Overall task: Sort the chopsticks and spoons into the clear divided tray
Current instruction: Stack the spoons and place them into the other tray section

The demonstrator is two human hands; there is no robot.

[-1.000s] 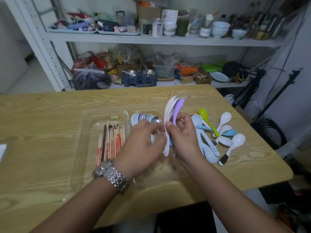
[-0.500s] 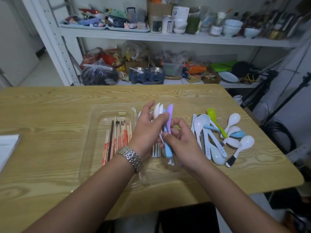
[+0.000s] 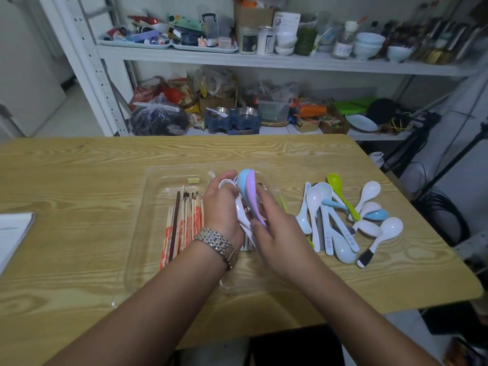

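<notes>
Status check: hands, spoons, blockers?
Left hand and right hand grip spoon stack over tray. Chopsticks in left compartment. Loose spoons on table. No blockers visible.

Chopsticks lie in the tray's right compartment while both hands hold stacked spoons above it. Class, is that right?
No. The head view shows the chopsticks in the left compartment of the tray; the left hand and right hand hold stacked spoons above it.

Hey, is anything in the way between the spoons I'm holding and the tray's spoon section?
Nothing visible. The left hand and right hand hold the spoon bundle right over the clear tray, right of the chopsticks; the tray floor under them is hidden.
</notes>
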